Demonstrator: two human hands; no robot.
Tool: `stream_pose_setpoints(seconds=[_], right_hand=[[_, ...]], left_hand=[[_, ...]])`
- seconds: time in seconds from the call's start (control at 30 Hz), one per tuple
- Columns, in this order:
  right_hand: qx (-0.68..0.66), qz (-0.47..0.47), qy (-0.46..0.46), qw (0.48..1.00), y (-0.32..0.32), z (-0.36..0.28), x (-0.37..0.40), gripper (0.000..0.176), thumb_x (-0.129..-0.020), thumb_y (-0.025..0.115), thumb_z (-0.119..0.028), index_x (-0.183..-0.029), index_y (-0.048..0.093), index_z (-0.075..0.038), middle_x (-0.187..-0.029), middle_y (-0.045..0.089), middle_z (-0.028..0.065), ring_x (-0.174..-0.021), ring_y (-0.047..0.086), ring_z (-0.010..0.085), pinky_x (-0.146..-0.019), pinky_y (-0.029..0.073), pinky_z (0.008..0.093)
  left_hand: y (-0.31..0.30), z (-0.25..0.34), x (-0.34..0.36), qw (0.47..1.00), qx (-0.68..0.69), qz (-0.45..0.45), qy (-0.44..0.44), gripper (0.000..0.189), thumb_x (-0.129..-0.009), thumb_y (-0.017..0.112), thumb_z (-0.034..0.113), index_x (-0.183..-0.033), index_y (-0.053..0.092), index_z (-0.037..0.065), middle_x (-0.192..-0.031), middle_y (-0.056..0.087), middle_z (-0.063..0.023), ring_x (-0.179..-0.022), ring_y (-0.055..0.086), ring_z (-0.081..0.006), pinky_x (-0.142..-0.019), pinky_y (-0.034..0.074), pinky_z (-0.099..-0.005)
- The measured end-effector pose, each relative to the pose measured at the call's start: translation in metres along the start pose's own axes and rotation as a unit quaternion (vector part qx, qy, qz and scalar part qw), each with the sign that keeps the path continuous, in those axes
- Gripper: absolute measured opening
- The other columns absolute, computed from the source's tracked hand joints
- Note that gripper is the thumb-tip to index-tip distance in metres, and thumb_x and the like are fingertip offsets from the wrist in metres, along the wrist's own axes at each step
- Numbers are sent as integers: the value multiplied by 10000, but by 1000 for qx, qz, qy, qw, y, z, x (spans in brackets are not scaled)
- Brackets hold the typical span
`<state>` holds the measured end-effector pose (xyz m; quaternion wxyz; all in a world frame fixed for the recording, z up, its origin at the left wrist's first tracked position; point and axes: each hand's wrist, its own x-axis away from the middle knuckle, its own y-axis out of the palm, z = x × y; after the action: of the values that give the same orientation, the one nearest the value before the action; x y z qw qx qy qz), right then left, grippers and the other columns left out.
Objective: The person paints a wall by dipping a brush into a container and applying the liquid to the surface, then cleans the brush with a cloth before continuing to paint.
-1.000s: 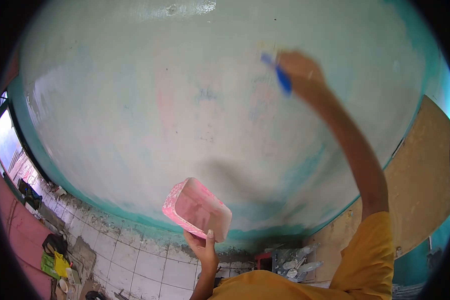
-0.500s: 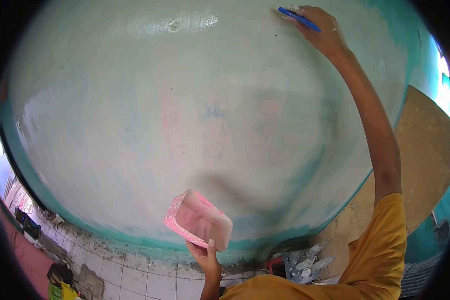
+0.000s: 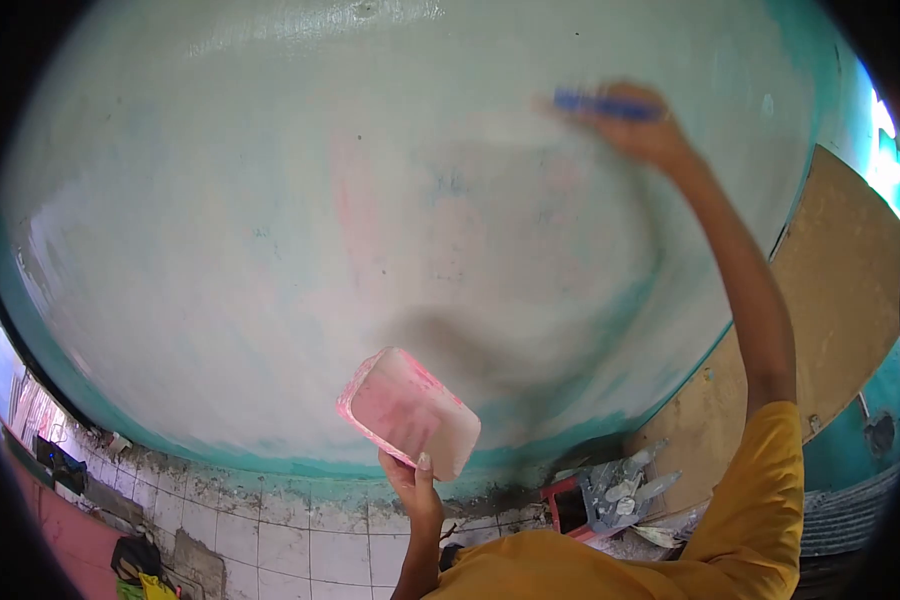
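My left hand (image 3: 417, 485) grips the lower edge of a pink plastic tub (image 3: 410, 410), thumb over the rim. The tub is tilted toward me, its inside smeared with whitish paint. My right hand (image 3: 635, 120), blurred by motion, is closed around a narrow blue tool (image 3: 605, 104) at the upper right, close against the wall (image 3: 470, 230). I cannot tell the tool's exact kind. Pale paint with pink and green patches covers the wall, and a wet shine shows near its top.
A brown board (image 3: 840, 290) leans at the right. Below it, a grey and red container (image 3: 575, 505) and clear plastic bottles (image 3: 640, 490) stand by the wall. White floor tiles (image 3: 285, 545) run along its foot. A black and yellow bag (image 3: 140, 565) lies at lower left.
My right hand has swept down the wall with the blue tool. The tub in my left hand sits slightly higher and further right in view; the camera has tilted downward a little.
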<state>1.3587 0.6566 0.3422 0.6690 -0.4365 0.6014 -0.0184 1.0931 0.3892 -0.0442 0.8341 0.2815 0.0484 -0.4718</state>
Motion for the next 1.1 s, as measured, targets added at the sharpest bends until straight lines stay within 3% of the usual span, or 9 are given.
stream_pose_setpoints(seconds=[0.07, 0.23, 0.3, 0.33, 0.57, 0.67, 0.77, 0.87, 1.1], right_hand=[[91, 164, -109, 976, -17, 12, -52, 419, -853, 714, -445, -1079, 714, -93, -1071, 714, 113, -1032, 666, 272, -946, 511, 374], [139, 275, -292, 906, -4, 6, -31, 304, -895, 687, -354, -1010, 710, -74, -966, 714, 125, -894, 682, 309, -809, 547, 357], [73, 171, -320, 929, 42, 10, 36, 222, -866, 689, -248, -1047, 704, -120, -993, 693, 107, -913, 652, 291, -842, 525, 383], [194, 41, -176, 964, 61, -11, 82, 262, -856, 661, -182, -1116, 682, -158, -1047, 683, 99, -960, 643, 275, -878, 508, 380], [-35, -48, -250, 966, 136, -4, 211, 306, -818, 709, -110, -1118, 681, -164, -1048, 693, 69, -947, 665, 250, -855, 522, 380], [13, 72, -317, 946, 114, 28, 138, 252, -822, 740, -197, -1070, 724, -159, -1032, 711, 77, -938, 675, 272, -874, 535, 394], [116, 119, -151, 975, 55, 17, 59, 214, -836, 761, -261, -971, 727, -99, -965, 709, 94, -904, 674, 279, -827, 545, 371], [104, 265, -248, 926, 27, 4, 25, 173, -869, 702, -232, -1003, 723, -126, -1008, 697, 101, -891, 663, 294, -789, 540, 370], [60, 73, -238, 967, 142, -1, 187, 388, -812, 626, -58, -1187, 645, -155, -1126, 682, 74, -1029, 644, 287, -911, 510, 381]], left_hand=[[-7, -2, -4, 1000, 2, -6, 6, 713, -918, 628, 334, -1450, 265, 29, -1400, 405, -137, -1276, 441, -248, -1046, 391, -417], [-19, -4, -2, 998, -10, -21, -63, 743, -906, 627, 396, -1452, 268, 41, -1394, 416, -140, -1310, 434, -275, -1073, 382, -453], [-23, 1, 4, 996, -3, -20, -84, 737, -910, 618, 403, -1452, 270, 44, -1399, 417, -139, -1310, 436, -278, -1074, 383, -453], [-22, 4, 3, 995, 8, -16, -98, 730, -914, 608, 410, -1452, 273, 47, -1403, 418, -139, -1309, 438, -281, -1075, 384, -454], [-30, 13, 12, 991, 17, 14, -133, 733, -911, 606, 419, -1455, 280, 52, -1420, 421, -146, -1305, 461, -306, -1055, 414, -466], [-31, 16, 12, 989, 13, 15, -150, 732, -909, 607, 427, -1450, 286, 53, -1414, 428, -145, -1294, 478, -315, -1037, 435, -464], [-30, 10, 12, 990, 46, 14, -131, 672, -921, 608, 334, -1435, 296, 32, -1392, 441, -143, -1278, 476, -265, -1068, 403, -430], [-30, 5, 14, 989, 54, 19, -139, 670, -922, 601, 349, -1434, 303, 34, -1394, 447, -143, -1281, 480, -269, -1072, 401, -430], [-30, 8, 14, 986, 64, 18, -153, 695, -923, 601, 377, -1445, 297, 35, -1411, 436, -152, -1303, 467, -293, -1072, 405, -441]])
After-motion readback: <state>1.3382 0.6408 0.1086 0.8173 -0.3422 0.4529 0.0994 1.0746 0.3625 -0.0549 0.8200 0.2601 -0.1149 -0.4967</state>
